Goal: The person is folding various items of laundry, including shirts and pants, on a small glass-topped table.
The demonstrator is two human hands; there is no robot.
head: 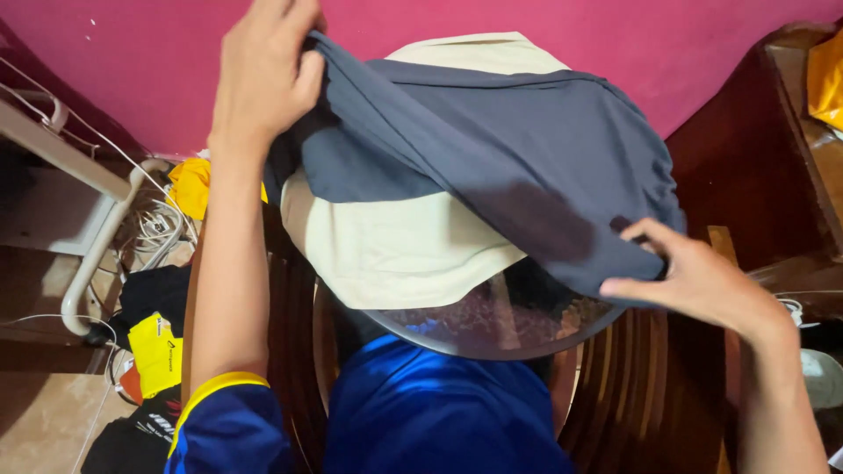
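Over the round glass table [492, 338], both hands' fingers [303, 75] grip a grey cloth [509, 149] covering a cream cloth [395, 246]

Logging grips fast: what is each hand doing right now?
Left hand: closed, gripping the dark blue cloth at its upper edge.
Right hand: pinching the same cloth's lower right edge.
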